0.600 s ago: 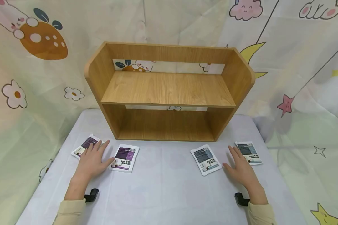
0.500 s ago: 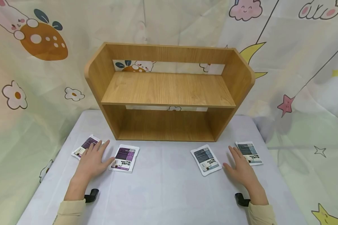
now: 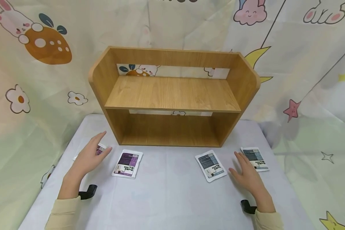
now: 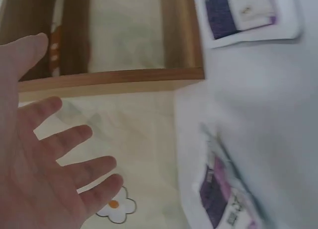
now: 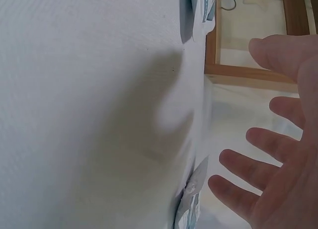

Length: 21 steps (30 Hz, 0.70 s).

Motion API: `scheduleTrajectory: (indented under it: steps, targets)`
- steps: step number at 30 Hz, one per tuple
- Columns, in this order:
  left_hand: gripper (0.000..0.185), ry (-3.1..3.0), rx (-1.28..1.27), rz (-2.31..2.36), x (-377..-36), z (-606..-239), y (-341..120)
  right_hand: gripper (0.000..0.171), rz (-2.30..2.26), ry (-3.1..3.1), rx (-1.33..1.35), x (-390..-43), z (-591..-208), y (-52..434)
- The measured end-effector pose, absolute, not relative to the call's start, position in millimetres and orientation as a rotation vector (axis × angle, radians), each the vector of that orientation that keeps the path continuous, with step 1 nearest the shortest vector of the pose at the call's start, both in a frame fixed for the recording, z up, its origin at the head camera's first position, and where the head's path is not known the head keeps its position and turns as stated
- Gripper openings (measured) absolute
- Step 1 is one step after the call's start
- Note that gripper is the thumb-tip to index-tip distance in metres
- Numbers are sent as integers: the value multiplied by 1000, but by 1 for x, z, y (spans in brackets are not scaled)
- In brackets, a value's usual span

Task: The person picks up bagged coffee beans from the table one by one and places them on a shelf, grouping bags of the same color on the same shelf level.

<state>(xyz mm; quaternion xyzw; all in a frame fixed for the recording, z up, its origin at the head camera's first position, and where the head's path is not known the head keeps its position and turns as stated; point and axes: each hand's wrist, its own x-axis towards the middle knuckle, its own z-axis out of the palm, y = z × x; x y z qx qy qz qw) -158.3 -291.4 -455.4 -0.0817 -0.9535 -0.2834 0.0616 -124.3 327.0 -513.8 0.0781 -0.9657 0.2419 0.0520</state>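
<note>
Left hand: I saw my left hand raised above the far-left purple packet, left of the shelf; fingers spread, holding nothing.
Right hand: my right hand lay with straight fingers between the two grey packets in front of the shelf, its fingertips at the far-right grey packet.
Writing: print on the packets was too small to read.
Left wrist view: showed the purple packet clear of my palm.

Wooden two-tier shelf on white-covered table; cartoon-print cloth backdrop behind, with rabbits, stars, flowers. Even light.
</note>
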Motion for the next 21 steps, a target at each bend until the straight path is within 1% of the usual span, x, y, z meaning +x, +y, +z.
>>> scheduleTrajectory:
  steps: [8, 13, 21]
  targets:
    - [67, -2646, -336, -1341, -180, -404, -299, 64, 725, -2942, 228, -126, -512, 327]
    - [63, -2474, -398, -1442, -197, -373, -300, 55, 726, -2902, 259, -128, -509, 329]
    - [58, -2386, -411, -1537, -220, -341, -298, 45, 722, -2926, 253, -134, -509, 330]
